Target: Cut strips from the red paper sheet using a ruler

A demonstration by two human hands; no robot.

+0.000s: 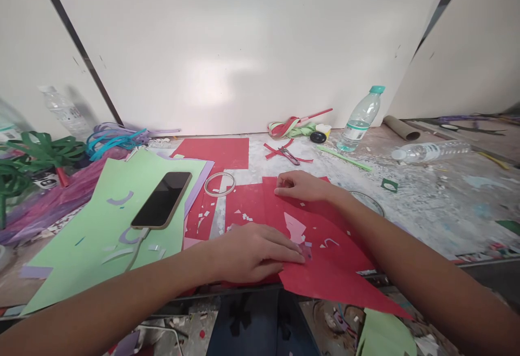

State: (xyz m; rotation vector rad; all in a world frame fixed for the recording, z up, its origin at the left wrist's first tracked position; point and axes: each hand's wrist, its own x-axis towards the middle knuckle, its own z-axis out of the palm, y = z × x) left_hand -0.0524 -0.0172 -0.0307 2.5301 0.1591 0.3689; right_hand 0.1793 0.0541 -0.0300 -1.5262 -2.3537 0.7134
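Note:
A red paper sheet (329,269) lies across the table's near edge, with small white and purple scraps on it. My left hand (254,250) rests flat on its left part, fingers stretched out toward the middle. My right hand (303,187) lies on the sheet's far edge with fingers curled down onto the paper; whether it pinches the edge I cannot tell.
A black phone (162,200) with a cable lies on light green paper (101,226). A tape ring (220,184), small clippers (289,155), a standing water bottle (359,120), a lying bottle (430,151), red paper (219,153), and green and blue strips (44,153) surround the work.

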